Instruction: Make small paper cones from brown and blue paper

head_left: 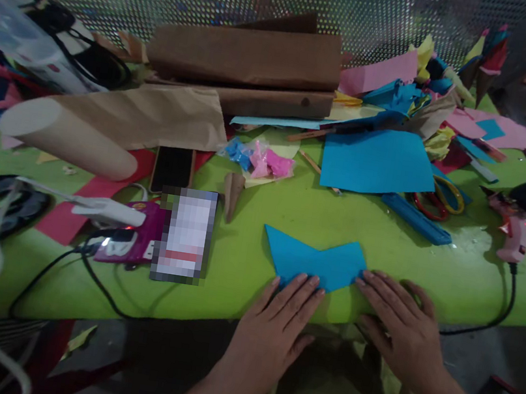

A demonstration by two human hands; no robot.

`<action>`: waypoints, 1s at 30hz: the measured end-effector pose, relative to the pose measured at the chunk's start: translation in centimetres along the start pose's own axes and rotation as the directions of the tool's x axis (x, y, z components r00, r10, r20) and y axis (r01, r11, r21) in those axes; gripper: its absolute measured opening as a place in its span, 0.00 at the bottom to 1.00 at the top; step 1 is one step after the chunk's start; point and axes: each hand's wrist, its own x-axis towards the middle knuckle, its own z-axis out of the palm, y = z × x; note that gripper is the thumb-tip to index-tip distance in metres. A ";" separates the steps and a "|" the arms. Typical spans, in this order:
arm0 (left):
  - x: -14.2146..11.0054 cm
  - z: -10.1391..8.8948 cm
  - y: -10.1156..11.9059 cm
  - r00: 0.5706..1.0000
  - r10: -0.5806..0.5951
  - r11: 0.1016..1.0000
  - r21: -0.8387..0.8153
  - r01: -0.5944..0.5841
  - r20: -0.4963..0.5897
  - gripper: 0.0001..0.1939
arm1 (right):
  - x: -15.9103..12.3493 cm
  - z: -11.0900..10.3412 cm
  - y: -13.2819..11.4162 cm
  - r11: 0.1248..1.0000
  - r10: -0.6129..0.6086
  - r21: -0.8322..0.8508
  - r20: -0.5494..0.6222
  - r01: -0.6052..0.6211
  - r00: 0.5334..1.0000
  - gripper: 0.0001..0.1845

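Note:
A folded piece of blue paper (315, 261) lies on the green table near its front edge, its upper side dipping to a notch between two points. My left hand (282, 318) rests flat on the paper's lower edge, fingers stretched out. At the paper's right end, my right hand (399, 323) touches the corner with its fingertips, fingers extended. Behind the paper lies a larger blue sheet (377, 161). A small brown paper cone (232, 196) stands out to the left, beside a phone with a lit screen (185, 235).
A pink glue gun (518, 238) with a black cord sits at the right. Scissors (431, 199) and a blue cutter (415, 218) lie behind my right hand. A purple power strip (151, 233) with cables is at the left. Brown paper rolls (244, 56) line the back.

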 end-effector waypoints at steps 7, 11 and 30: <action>-1.7 -0.7 -0.9 0.997 -0.072 0.997 -0.034 0.073 0.015 0.28 | 1.4 -0.5 0.1 1.000 0.006 0.018 -0.107 -0.004 0.994 0.21; -1.3 -0.5 -0.6 0.998 -0.058 0.992 -0.114 0.059 0.012 0.28 | 4.2 -0.2 -0.9 0.984 -0.169 0.049 -0.093 0.174 0.981 0.19; 0.7 -4.1 -5.0 0.912 -0.350 0.791 -0.589 0.165 -0.214 0.29 | 8.1 0.0 1.0 0.911 -0.371 0.132 -0.158 0.392 0.915 0.13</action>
